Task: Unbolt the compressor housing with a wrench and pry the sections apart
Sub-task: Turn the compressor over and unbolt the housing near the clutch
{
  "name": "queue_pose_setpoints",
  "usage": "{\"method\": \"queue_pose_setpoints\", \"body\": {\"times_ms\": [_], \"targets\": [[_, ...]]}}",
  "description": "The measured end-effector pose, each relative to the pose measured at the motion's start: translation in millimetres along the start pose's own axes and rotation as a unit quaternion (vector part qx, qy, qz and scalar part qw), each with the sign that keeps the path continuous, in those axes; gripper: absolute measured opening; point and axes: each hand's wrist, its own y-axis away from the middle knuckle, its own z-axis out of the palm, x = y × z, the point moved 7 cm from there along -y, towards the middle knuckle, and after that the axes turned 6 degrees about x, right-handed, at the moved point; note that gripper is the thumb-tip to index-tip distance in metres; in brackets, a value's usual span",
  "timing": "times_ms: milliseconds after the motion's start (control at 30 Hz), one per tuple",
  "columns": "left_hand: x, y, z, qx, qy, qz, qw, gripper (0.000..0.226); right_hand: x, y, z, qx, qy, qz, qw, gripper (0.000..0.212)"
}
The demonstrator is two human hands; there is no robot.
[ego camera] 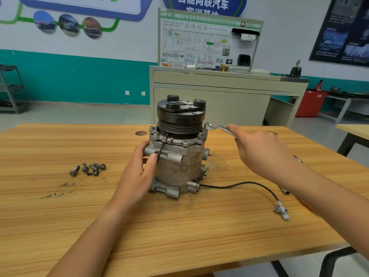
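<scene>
Left hand [137, 172] grips the compressor [177, 162]; right hand [259, 152] holds a wrench [217, 127] just beside it.

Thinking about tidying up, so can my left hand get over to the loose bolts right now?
Probably yes, once it lets go: the left hand grips the compressor, and the bolts lie bare on the table to its left, nothing between.

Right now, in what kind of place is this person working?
Probably an automotive training workshop or classroom: a wiring-diagram teaching board stands on a cabinet behind, car pictures decorate the wall, and a compressor with loose bolts sits on a wooden table.
</scene>
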Motion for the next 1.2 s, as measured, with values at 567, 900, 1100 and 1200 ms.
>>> {"method": "queue_pose_setpoints", "body": {"times_ms": [567,900,1100,1200], "targets": [[0.8,0.3,0.5,-0.008,0.014,-0.021,1.0,0.047,-7.5,5.6,10.1,-0.167,-0.132,0.049,0.976,0.032],[-0.7,0.0,0.0,-0.009,0.022,-0.022,0.999,0.048,-16.7,-0.8,-0.9,-0.124,-0.074,0.041,0.989,0.032],[2.1,0.2,-0.4,-0.008,0.023,-0.02,0.999,0.046,-42.4,-0.8,-20.1,-0.125,0.156,-0.055,0.978,0.042],[1.8,-0.2,-0.2,-0.007,0.024,-0.021,0.999,0.047,-54.5,-3.8,-20.5,-0.146,0.21,-0.108,0.961,0.051]]}}
